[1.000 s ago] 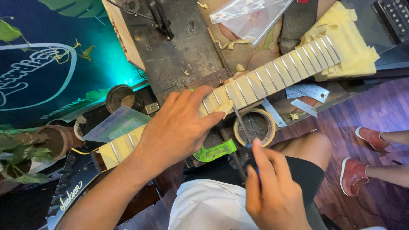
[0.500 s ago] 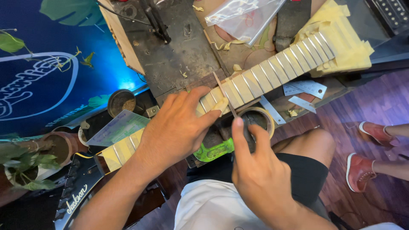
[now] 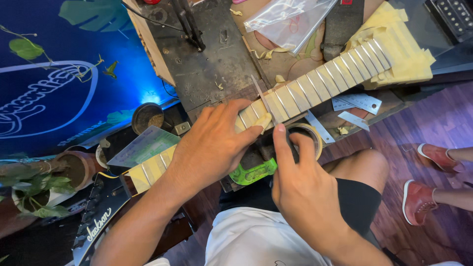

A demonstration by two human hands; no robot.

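**Bringing the tool up onto the fretboard**

Right hand (image 3: 300, 192) has come up from the lap in the last second. Its grip is now clenched around the dark handle of a thin metal tool (image 3: 261, 98), thumb pointing up, as far as the view shows. The blade lies across the taped guitar neck (image 3: 315, 86), just beyond the thumb tip. A second ago the blade was down by the tape roll (image 3: 311, 132), so the contact with the fret looks only just begun.

Left hand (image 3: 212, 148) has stayed put: released, palm flat on the neck just left of the right grip. Its fingertips touch a loose tape scrap beside the blade.

The neck runs slantwise on the surface, from under the left palm up and away to the right.

Counts, near to far:
- 2 hands
- 1 green object (image 3: 251, 172), under the right grip
- 1 tape roll, under the right fingers
- 1 tool
- 1 neck
- 3 steel rules (image 3: 359, 103), right of the grip
- 1 round tin (image 3: 148, 116), left of the left hand
- 1 clear plastic bag (image 3: 290, 19), far beyond the grip
- 2 red shoes (image 3: 419, 202), another person's, far right
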